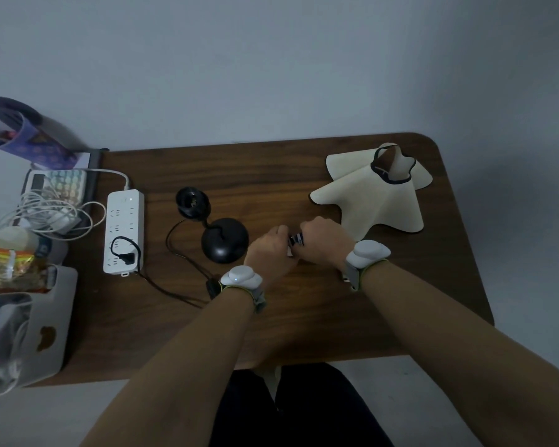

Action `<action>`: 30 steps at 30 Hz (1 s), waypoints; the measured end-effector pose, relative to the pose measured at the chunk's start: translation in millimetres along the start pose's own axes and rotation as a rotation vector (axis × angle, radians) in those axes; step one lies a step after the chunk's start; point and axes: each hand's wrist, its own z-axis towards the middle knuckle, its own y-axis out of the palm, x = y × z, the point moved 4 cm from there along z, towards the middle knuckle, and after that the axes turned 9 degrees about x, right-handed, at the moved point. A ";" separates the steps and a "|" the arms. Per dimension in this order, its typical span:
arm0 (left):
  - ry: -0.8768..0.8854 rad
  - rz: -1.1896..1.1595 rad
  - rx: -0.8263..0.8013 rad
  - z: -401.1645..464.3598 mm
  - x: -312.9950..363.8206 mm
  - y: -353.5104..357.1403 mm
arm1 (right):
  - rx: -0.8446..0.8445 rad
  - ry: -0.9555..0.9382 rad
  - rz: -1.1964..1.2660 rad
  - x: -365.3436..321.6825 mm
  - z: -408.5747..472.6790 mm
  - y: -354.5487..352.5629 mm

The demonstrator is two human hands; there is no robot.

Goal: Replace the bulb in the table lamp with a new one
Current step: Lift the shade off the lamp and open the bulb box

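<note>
The black table lamp stands shadeless on the brown table (304, 175): a round base (225, 241) and an empty socket (192, 203) pointing up. Its cream lampshade (365, 201) lies at the back right. Just right of the lamp base, my left hand (268, 251) and my right hand (325, 241) meet around a small dark and white box (297, 239), fingers curled on it from both sides. Most of the box is hidden by my fingers. No bulb is visible.
A white power strip (123, 230) lies left of the lamp with the lamp's black plug (126, 259) in it; the black cord trails toward my left wrist. Cables, a calculator, a purple roll and a white bin with snacks crowd the left edge.
</note>
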 end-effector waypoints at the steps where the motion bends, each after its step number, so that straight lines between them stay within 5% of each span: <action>1: -0.011 -0.015 -0.020 -0.8 0.1 1.1 | -0.001 0.002 -0.001 0.1 -0.5 -1.0; 18: -0.098 -0.044 -0.211 -1.1 -25.0 5.3 | 0.094 -0.061 0.214 14.8 -3.9 -13.8; 30: -0.145 -0.015 -0.239 -2.4 -29.7 -6.2 | 0.119 -0.050 -0.017 35.2 -10.3 -6.6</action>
